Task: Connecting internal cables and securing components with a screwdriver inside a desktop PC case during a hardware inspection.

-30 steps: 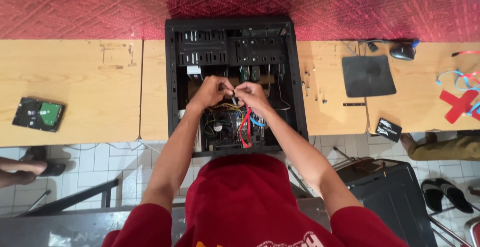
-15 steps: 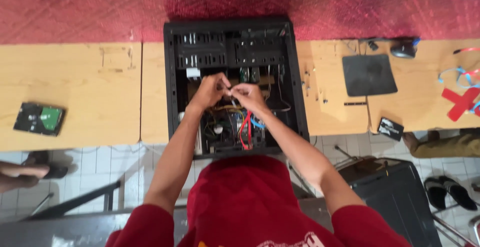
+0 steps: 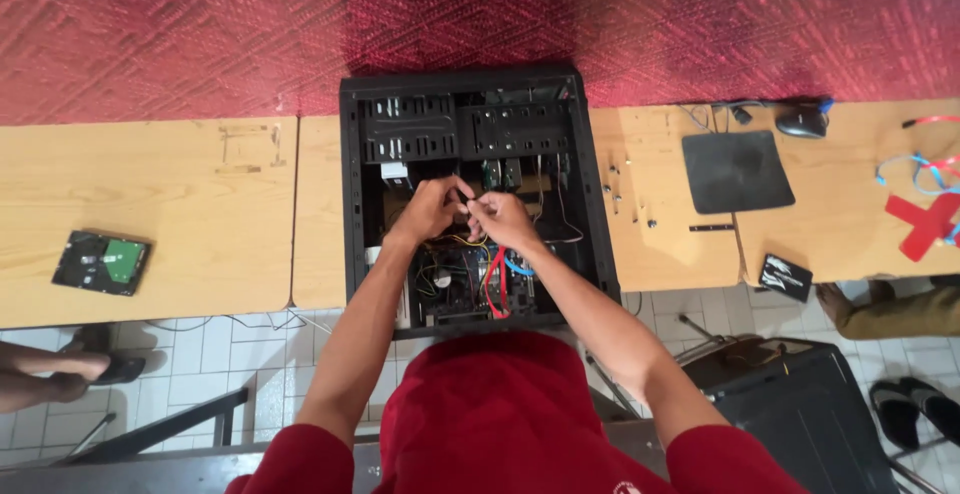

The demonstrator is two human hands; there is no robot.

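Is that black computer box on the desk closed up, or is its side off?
Open. The computer case lies on its side with no panel over it, so the boards and coloured cables inside show, and both hands, left and right, reach in.

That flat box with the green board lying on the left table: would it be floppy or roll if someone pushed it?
The hard drive looks rigid, so probably not floppy. Lying flat on the wooden table, it would likely slide, not roll. Its exposed green board seems fragile.

Left grip [image 3: 428,210] meeting right grip [image 3: 503,218]
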